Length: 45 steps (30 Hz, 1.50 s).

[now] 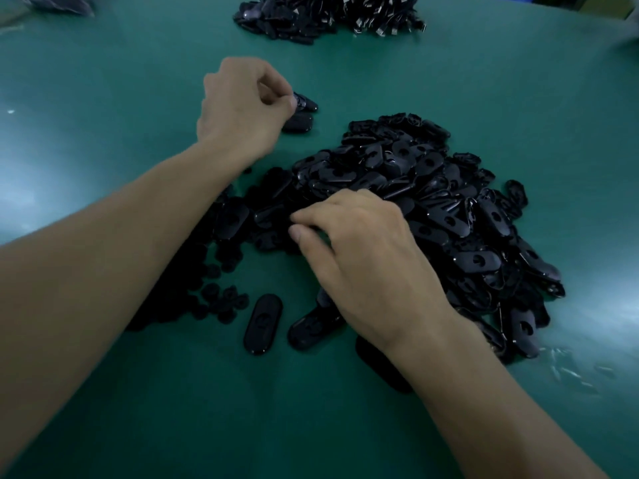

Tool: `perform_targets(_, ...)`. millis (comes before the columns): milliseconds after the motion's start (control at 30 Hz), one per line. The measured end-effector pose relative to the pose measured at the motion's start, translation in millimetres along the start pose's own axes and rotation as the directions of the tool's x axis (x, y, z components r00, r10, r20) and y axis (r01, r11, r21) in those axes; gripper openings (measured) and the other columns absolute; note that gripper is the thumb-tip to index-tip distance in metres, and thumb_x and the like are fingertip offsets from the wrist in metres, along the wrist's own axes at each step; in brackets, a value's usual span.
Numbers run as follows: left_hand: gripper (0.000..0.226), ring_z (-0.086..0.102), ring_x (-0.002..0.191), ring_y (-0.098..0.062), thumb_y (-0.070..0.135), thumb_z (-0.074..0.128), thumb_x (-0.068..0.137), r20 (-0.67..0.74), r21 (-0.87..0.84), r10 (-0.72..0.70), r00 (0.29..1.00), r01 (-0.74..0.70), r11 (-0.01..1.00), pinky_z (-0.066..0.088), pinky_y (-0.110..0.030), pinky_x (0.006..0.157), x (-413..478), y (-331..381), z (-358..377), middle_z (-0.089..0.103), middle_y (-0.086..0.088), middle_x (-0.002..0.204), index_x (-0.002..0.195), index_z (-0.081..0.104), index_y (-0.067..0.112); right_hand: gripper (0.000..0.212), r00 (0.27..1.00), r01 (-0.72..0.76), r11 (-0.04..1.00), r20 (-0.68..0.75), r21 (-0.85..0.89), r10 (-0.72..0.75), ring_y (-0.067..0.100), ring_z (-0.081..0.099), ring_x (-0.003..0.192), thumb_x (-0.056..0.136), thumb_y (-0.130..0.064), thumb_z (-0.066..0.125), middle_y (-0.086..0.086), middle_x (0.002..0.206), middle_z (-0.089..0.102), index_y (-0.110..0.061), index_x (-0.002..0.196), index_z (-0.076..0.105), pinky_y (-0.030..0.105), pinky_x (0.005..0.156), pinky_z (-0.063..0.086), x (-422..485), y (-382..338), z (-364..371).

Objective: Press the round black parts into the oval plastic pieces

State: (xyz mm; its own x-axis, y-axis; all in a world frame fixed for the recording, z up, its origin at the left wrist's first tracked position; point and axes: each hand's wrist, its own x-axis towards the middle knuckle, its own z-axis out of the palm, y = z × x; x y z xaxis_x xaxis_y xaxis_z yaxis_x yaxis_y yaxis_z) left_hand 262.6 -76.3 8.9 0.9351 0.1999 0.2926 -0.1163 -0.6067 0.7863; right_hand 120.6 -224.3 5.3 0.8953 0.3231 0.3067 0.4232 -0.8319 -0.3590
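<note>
Round parts [221, 299] left of oval-piece heap [432, 202] on table [103, 81]

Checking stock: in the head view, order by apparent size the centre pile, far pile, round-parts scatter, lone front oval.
1. centre pile
2. far pile, round-parts scatter: unranked; far pile is cropped and distant
3. lone front oval
</note>
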Motion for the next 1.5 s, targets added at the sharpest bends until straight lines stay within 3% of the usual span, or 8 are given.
perform_targets(133, 0.014, 0.053, 0.052, 0.008, 0.031, 0.072, 0.088, 0.082, -0.155, 0.048, 0.995, -0.035, 0.987, 0.036, -0.008, 0.048, -25.4, 12.3, -9.4, 0.067, 0.013, 0.068, 0.075, 0.069, 0.032, 0.022, 0.978, -0.072, 0.99, -0.185, 0.12, 0.093, 0.017, 0.063, 0.084, 0.103, -0.023, 0.052, -0.002, 0.089, 0.07, -0.014, 0.104, 0.072, 0.034, 0.08, 0.049, 0.4, 5.5, 0.5)
perform_targets(267, 0.025, 0.06, 0.059, 0.002, 0.037, 0.06, 0.098, 0.201, -0.245, 0.087, 0.976, -0.036, 0.969, 0.045, -0.012, 0.053, -51.4, 22.6, -20.6, 0.073, 0.012, 0.07, 0.08, 0.073, 0.026, 0.018, 0.92, -0.125, 0.933, -0.313, 0.337, 0.237, 0.007, 0.065, 0.076, 0.101, -0.018, 0.057, -0.014, 0.082, 0.068, -0.016, 0.109, 0.073, 0.018, 0.069, 0.05, -1.6, 14.5, -3.4)
perform_targets(533, 0.027, 0.065, 0.066, -0.012, 0.025, 0.056, 0.102, 0.517, -0.44, 0.118, 0.848, 0.145, 0.886, 0.053, -0.021, 0.056, -82.0, 20.4, -34.1, 0.076, -0.009, 0.081, 0.089, 0.077, 0.014, 0.015, 0.904, -0.165, 0.773, -0.219, 0.612, 0.366, 0.007, 0.071, 0.079, 0.098, -0.017, 0.062, -0.012, 0.08, 0.073, -0.026, 0.102, 0.073, 0.032, 0.071, 0.059, -1.3, 27.3, -8.7)
perform_targets(767, 0.014, 0.07, 0.065, -0.012, 0.028, 0.074, 0.074, 0.528, -0.558, 0.134, 0.839, 0.224, 0.799, 0.056, -0.02, 0.059, -80.1, 19.7, -32.6, 0.075, -0.007, 0.078, 0.082, 0.079, 0.018, 0.017, 0.906, -0.124, 0.745, -0.231, 0.655, 0.354, 0.001, 0.071, 0.078, 0.097, -0.017, 0.064, -0.015, 0.078, 0.074, -0.033, 0.094, 0.07, 0.017, 0.07, 0.053, -0.7, 26.0, -10.9)
perform_targets(1167, 0.013, 0.06, 0.062, -0.003, 0.023, 0.082, 0.08, 0.514, -0.403, 0.244, 0.823, -0.02, 0.915, 0.047, -0.013, 0.056, -78.5, 18.7, -34.3, 0.073, 0.002, 0.071, 0.092, 0.076, 0.025, 0.022, 0.884, -0.088, 0.805, -0.327, 0.587, 0.335, 0.002, 0.07, 0.085, 0.094, -0.018, 0.068, -0.019, 0.084, 0.072, -0.028, 0.114, 0.066, 0.028, 0.081, 0.058, 0.2, 23.8, -9.3)
perform_targets(1300, 0.014, 0.059, 0.063, -0.011, 0.02, 0.077, 0.088, 0.452, -0.391, 0.235, 0.86, -0.046, 0.919, 0.05, -0.02, 0.054, -77.2, 15.6, -30.7, 0.072, -0.007, 0.075, 0.091, 0.075, 0.034, 0.014, 0.901, -0.09, 0.871, -0.334, 0.482, 0.277, 0.0, 0.065, 0.079, 0.093, -0.019, 0.068, -0.017, 0.083, 0.067, -0.029, 0.101, 0.061, 0.016, 0.072, 0.051, -1.8, 20.7, -7.0)
perform_targets(1433, 0.017, 0.066, 0.06, -0.007, 0.013, 0.075, 0.085, 0.301, -0.438, 0.107, 0.948, 0.037, 0.898, 0.05, -0.018, 0.053, -72.4, 11.3, -29.7, 0.074, 0.0, 0.07, 0.085, 0.063, 0.026, 0.011, 0.99, -0.1, 0.978, -0.079, 0.183, 0.117, 0.012, 0.057, 0.083, 0.089, -0.037, 0.07, -0.01, 0.083, 0.063, -0.026, 0.09, 0.071, 0.033, 0.074, 0.048, -4.2, 16.4, -2.0)
perform_targets(1500, 0.017, 0.066, 0.059, -0.007, 0.012, 0.074, 0.085, 0.278, -0.438, 0.089, 0.956, 0.044, 0.898, 0.049, -0.018, 0.053, -71.4, 10.8, -29.0, 0.074, 0.0, 0.07, 0.092, 0.062, 0.023, 0.019, 0.999, -0.05, 0.996, 0.025, 0.077, 0.048, 0.015, 0.052, 0.089, 0.088, -0.044, 0.07, -0.008, 0.085, 0.06, -0.028, 0.096, 0.074, 0.029, 0.076, 0.039, -3.9, 11.4, -0.8)
